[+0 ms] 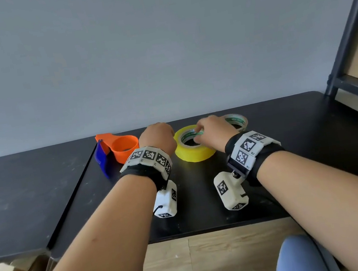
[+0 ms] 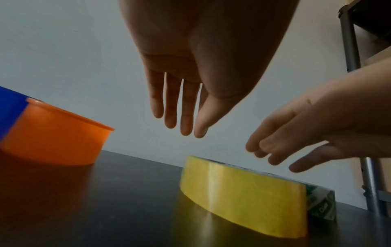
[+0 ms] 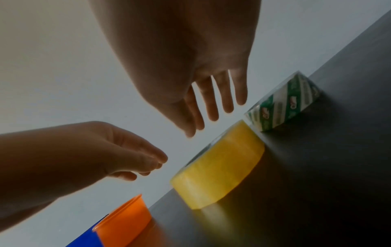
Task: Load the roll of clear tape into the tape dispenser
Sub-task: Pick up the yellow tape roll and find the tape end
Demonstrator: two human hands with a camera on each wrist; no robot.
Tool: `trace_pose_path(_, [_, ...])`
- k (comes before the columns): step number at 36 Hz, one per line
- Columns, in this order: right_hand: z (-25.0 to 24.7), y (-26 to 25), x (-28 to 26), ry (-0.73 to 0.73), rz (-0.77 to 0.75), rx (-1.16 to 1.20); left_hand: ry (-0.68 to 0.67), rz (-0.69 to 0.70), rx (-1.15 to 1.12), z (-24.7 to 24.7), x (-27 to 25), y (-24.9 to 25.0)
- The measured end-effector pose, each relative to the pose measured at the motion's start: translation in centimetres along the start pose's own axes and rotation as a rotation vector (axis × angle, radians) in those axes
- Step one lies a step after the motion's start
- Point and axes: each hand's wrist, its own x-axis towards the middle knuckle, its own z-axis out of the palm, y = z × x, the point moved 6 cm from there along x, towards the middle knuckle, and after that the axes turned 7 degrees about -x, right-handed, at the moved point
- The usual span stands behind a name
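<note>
Head view. The right fingers are loosely bent over the hole of the yellow roll and nothing is held; contact cannot be judged here. The left hand is just left of the yellow roll; its fingers are hidden behind its back. The clear roll lies flat on the table, hole upward, just right of the yellow roll and partly hidden by the right hand. The dispenser is left of the yellow roll, beyond the left hand.

Left wrist view. The left fingers are seen straight, close together and empty, in the air above and left of the yellow roll. The right fingers are seen slack, with a gap above the yellow roll's top. Only a sliver of the clear roll shows, at the yellow roll's right end.

Right wrist view. The right fingers are lightly spread and empty. The clear roll is seen beyond the yellow roll and apart from the fingertips.

Judgement: the right hand is taken as the nearer hand to the clear roll, which lies to the right of its fingers. If this roll is the one meant, a shift rightward past the yellow roll is needed, then a grasp from above across the rim.
</note>
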Motion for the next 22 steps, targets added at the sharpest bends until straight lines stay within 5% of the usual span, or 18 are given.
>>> trace_pose_path(5, [2.4,-1.8,-0.4,-0.155,-0.034,-0.144,0.012,-0.017,0.047,-0.6,-0.5,-2.0])
trace_pose_path(22, [3.7,-4.0,-0.2,-0.187,-0.013,-0.094,-0.011,-0.088,0.077,-0.6,-0.7,-5.3])
